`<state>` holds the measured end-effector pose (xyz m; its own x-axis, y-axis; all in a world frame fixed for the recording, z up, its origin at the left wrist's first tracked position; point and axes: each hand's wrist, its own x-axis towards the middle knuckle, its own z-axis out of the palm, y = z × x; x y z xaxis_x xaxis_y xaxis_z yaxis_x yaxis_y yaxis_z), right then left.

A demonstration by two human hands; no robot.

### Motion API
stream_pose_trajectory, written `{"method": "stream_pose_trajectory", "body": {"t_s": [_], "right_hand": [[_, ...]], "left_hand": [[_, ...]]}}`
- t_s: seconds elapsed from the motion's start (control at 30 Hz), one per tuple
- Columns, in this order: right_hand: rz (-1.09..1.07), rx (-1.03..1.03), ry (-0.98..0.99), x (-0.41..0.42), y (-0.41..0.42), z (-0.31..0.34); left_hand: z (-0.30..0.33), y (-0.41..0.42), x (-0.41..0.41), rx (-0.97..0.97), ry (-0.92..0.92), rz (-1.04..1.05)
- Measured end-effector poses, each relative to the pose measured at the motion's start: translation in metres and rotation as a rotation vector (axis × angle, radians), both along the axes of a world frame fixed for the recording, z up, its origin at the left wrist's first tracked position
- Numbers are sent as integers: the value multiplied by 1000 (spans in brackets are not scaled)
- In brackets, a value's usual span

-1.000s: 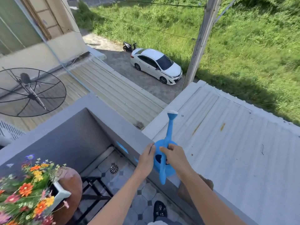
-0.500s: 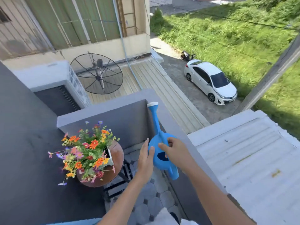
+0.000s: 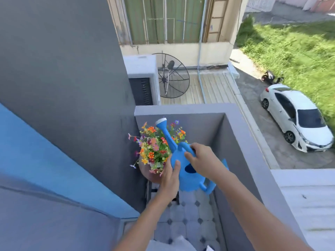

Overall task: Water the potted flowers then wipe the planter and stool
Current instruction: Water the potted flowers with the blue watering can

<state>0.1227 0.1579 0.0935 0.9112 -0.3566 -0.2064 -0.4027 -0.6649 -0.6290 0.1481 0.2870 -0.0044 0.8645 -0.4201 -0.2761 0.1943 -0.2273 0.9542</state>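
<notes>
Swung left, one blue plastic watering can hung over one bunch of multicoloured flowers, right grip curled round its handle, left grip flat against its side.

Planter mostly behind flowers, stool partly covered, grass seemingly motion-blurred

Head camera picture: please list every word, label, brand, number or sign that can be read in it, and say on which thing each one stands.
No text can be read in this picture.
Watering can: plain blue, no label or brand shows.
White car: the front plate is too blurred to read, and no badge can be made out.
Scooter: too small and blurred to show any writing.
</notes>
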Motion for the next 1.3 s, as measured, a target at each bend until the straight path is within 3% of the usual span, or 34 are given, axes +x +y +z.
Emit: {"method": "stream_pose_trajectory", "body": {"t_s": [0.5,1.3], "right_hand": [[110,-344,276,43,31,42],[150,-442,389,55,29,92]], "left_hand": [[37,25,3,64,106,-98],[81,27,8,134,169,-221]]}}
